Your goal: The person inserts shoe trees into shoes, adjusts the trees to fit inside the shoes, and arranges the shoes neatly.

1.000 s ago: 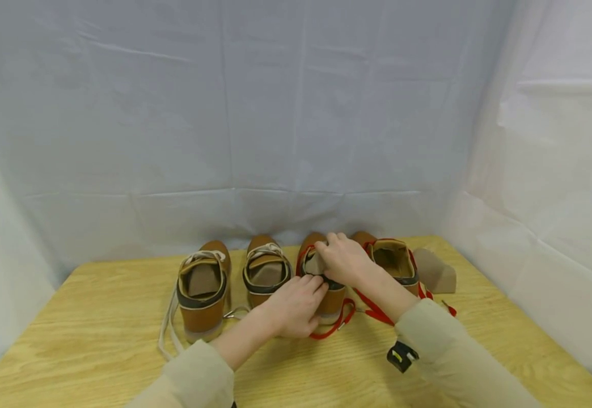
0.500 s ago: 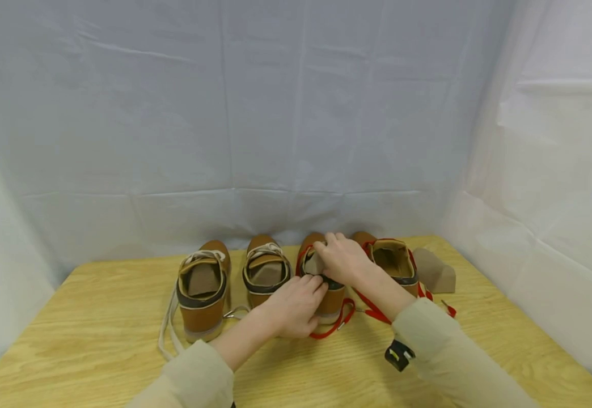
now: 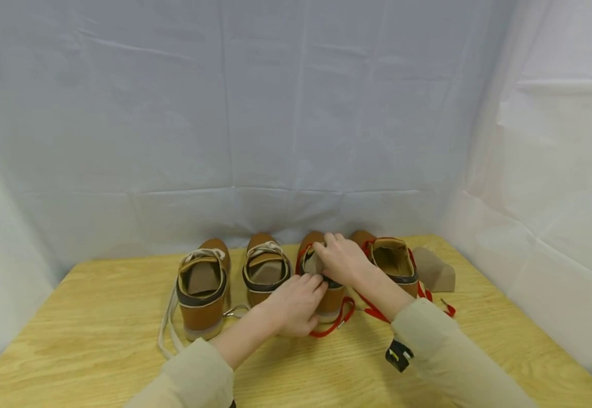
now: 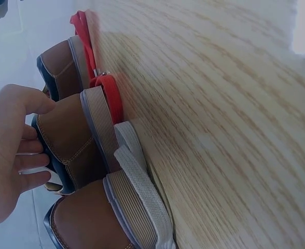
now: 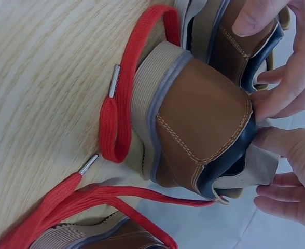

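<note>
Third from the left in the row stands a brown leather shoe with red laces and a dark collar. My left hand holds its heel, thumb on the outer leather and fingers at the collar in the left wrist view. Inside the shoe sits a grey-beige cardboard insert, partly sticking out past the collar. My right hand pinches this insert, its thumb near the heel edge in the right wrist view. The insert's far part is hidden inside the shoe.
To the left stand two brown shoes with off-white laces and inserts inside. Right of the held shoe is another red-laced shoe, its inside open to view. A loose cardboard insert lies beyond it. Loose red laces trail on the wooden table.
</note>
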Demonstrator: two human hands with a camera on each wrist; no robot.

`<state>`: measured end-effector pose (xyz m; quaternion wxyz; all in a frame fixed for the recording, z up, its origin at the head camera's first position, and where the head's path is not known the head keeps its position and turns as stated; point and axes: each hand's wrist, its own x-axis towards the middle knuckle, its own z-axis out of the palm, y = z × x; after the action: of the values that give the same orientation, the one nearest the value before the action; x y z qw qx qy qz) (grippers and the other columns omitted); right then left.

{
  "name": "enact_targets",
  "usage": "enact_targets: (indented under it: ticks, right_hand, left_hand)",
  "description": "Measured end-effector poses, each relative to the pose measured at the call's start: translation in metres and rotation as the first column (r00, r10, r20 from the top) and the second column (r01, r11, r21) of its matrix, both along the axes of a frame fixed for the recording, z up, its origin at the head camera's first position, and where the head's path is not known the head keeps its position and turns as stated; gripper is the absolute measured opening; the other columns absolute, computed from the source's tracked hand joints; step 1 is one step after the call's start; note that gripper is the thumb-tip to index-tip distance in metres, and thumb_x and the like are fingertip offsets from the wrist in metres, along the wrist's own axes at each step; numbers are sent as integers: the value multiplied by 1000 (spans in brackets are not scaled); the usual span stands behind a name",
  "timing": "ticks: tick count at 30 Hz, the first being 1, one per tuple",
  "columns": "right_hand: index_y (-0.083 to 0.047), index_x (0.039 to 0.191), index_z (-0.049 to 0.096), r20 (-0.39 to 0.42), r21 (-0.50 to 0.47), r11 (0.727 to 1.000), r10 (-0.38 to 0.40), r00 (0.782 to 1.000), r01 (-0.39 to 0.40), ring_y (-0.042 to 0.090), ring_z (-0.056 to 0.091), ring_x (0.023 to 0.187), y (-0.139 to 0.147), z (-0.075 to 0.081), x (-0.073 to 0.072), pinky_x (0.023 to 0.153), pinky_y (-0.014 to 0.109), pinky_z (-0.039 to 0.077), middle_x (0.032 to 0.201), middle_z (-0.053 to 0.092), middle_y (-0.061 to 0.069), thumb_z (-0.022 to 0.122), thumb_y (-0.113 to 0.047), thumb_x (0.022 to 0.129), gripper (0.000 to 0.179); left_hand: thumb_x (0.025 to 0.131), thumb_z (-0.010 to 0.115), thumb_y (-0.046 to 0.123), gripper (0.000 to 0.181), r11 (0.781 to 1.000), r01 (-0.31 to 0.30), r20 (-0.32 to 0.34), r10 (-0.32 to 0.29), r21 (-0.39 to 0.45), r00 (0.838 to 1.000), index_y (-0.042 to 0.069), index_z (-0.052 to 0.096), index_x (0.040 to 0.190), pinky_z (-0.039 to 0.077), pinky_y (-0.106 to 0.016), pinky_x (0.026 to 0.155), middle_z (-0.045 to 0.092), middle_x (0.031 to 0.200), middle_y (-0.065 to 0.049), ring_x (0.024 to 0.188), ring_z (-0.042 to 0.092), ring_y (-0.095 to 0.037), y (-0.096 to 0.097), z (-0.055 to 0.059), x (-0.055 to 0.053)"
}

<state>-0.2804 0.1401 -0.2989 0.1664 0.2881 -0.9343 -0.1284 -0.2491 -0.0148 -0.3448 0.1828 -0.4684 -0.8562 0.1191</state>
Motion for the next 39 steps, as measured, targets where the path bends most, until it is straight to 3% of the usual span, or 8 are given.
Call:
enact_targets:
  ticks: [18, 27, 39]
  right_hand:
    - [-7, 115, 60, -4, -42, 999, 15, 1000, -15, 31, 54, 91, 1, -6, -2, 67, 36, 51, 102, 53, 16, 77, -22, 76, 45]
    - [-8, 107, 60, -23, -45, 999, 17, 1000, -18, 29, 53, 86, 2, -10, -3, 63, 35, 50, 96, 51, 14, 77, -19, 76, 37]
    - [-7, 106, 59, -32, -52, 998, 27, 999, -28, 29, 53, 85, 1, -11, -3, 62, 35, 50, 94, 49, 14, 77, -18, 76, 37]
  left_hand:
    - [85, 57, 37, 57, 1000, -15, 12, 15, -14, 1000, 1, 51, 129, 44, -34, 85, 51, 121, -10, 106, 51, -23, 1, 1, 0]
    - [85, 57, 36, 56, 1000, -13, 15, 13, -3, 1000, 1, 52, 129, 43, -34, 86, 52, 121, -10, 106, 51, -23, 2, -1, 1]
    - [85, 57, 36, 56, 1000, -5, 1, 5, -9, 1000, 1, 52, 129, 44, -34, 85, 52, 120, -10, 105, 51, -23, 2, -1, 1]
